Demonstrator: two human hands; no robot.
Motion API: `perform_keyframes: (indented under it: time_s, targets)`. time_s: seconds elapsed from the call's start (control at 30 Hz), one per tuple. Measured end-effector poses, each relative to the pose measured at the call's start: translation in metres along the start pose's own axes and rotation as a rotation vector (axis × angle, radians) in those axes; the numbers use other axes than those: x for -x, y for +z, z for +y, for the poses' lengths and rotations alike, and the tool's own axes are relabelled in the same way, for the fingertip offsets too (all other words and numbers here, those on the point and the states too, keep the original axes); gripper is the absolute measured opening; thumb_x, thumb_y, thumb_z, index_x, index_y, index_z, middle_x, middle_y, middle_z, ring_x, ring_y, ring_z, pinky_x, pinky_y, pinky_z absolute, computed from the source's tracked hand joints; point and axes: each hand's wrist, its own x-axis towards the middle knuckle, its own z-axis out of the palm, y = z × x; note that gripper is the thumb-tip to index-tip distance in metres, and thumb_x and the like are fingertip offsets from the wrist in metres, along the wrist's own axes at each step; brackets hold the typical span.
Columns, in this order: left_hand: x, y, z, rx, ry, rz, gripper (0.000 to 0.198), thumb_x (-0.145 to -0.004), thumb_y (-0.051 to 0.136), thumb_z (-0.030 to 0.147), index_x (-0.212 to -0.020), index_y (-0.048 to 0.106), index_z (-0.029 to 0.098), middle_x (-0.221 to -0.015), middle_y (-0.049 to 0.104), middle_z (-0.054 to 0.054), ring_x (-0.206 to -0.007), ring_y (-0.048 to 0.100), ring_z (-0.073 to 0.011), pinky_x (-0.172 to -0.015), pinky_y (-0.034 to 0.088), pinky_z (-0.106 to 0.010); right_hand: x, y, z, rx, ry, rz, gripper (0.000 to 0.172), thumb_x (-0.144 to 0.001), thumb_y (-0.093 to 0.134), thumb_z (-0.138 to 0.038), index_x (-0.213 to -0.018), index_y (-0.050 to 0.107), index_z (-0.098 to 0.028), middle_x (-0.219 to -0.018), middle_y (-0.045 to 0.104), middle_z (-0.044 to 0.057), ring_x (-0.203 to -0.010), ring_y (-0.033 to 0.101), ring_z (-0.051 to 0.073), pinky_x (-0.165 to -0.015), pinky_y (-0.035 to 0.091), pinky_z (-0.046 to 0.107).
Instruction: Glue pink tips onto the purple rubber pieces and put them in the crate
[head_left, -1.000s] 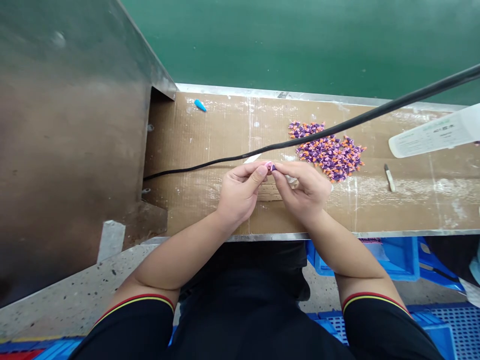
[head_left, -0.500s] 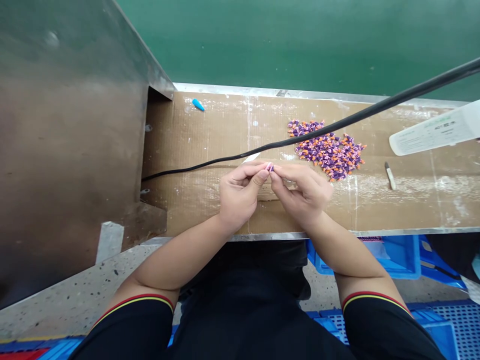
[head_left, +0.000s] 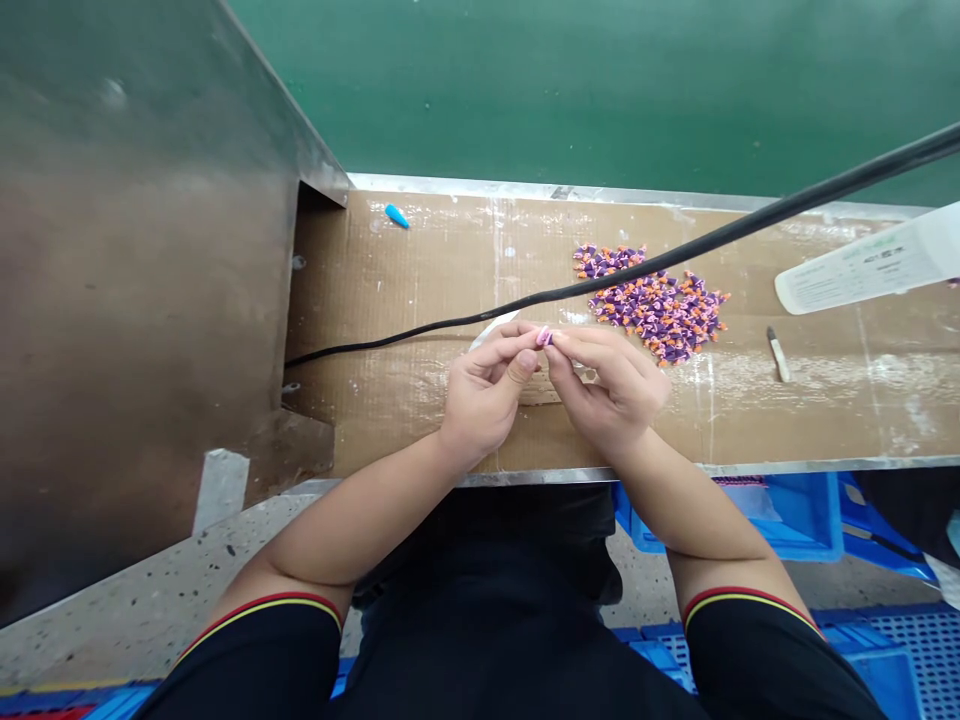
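Note:
Between my fingertips is a small pink-and-purple piece [head_left: 544, 338], too tiny to make out in detail. My left hand [head_left: 484, 395] pinches it from the left, thumb and forefinger closed on it. From the other side my right hand [head_left: 611, 385] grips it the same way. Just beyond my right hand lies a pile of small purple, pink and orange pieces [head_left: 667, 310], spread over the cardboard [head_left: 420, 400]. A white slip [head_left: 495, 327] shows partly behind my left fingers.
A black cable [head_left: 465, 320] runs above the cardboard from the metal housing [head_left: 150, 300] to the upper right. Rightward are a white bottle [head_left: 862, 265] and a short white stick with a dark tip [head_left: 778, 355]. A blue cone-shaped piece [head_left: 396, 216] lies far left. Blue bins [head_left: 806, 515] stand below.
The piece shows more of its pink side between my fingers now. My left thumb has drawn back slightly from it. The pile and other things stay put.

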Motion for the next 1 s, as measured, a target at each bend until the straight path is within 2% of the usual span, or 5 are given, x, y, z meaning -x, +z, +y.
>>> perform_keyframes:
  time_s: [0.2, 0.4, 0.6, 0.83, 1.0]
  targets:
    - [0.001, 0.001, 0.0, 0.009, -0.001, 0.005, 0.017, -0.099, 0.089, 0.046, -0.114, 0.092, 0.038, -0.117, 0.078, -0.006, -0.101, 0.074, -0.0125, -0.092, 0.065, -0.025, 0.001, 0.0, 0.001, -0.015, -0.002, -0.004, 0.027, -0.099, 0.08, -0.006, -0.116, 0.078, -0.026, -0.102, 0.089, 0.002, -0.091, 0.088, 0.019, -0.083, 0.075, 0.033]
    - [-0.001, 0.001, 0.001, -0.003, -0.02, 0.032, 0.022, -0.095, 0.092, 0.05, -0.111, 0.092, 0.035, -0.115, 0.081, -0.006, -0.098, 0.075, -0.0133, -0.092, 0.065, -0.028, 0.002, 0.0, 0.001, -0.03, 0.004, -0.003, 0.028, -0.099, 0.08, -0.007, -0.118, 0.079, -0.027, -0.103, 0.089, 0.001, -0.092, 0.087, 0.018, -0.085, 0.074, 0.032]
    - [-0.006, 0.002, 0.007, 0.031, -0.1, 0.066, 0.031, -0.087, 0.097, 0.058, -0.101, 0.092, 0.031, -0.1, 0.085, -0.006, -0.09, 0.078, -0.0152, -0.083, 0.067, -0.028, 0.003, 0.005, 0.007, -0.038, -0.014, 0.02, 0.027, -0.101, 0.078, -0.01, -0.12, 0.077, -0.029, -0.102, 0.088, 0.001, -0.089, 0.086, 0.018, -0.082, 0.074, 0.034]
    - [-0.01, 0.0, 0.004, 0.009, -0.096, 0.172, 0.034, -0.075, 0.106, 0.055, -0.089, 0.09, 0.028, -0.102, 0.087, -0.007, -0.099, 0.083, -0.0191, -0.099, 0.069, -0.037, 0.005, 0.007, 0.013, 0.119, -0.024, -0.036, 0.006, -0.11, 0.071, -0.026, -0.109, 0.075, -0.029, -0.094, 0.087, 0.001, -0.083, 0.084, 0.019, -0.076, 0.074, 0.036]
    - [-0.012, 0.002, 0.0, 0.011, -0.03, 0.213, 0.033, -0.072, 0.108, 0.053, -0.082, 0.089, 0.028, -0.096, 0.086, -0.005, -0.097, 0.08, -0.014, -0.099, 0.066, -0.029, 0.005, 0.012, 0.012, 0.049, -0.046, 0.01, 0.003, -0.108, 0.073, -0.024, -0.108, 0.075, -0.027, -0.094, 0.086, 0.0, -0.082, 0.083, 0.016, -0.074, 0.071, 0.032]
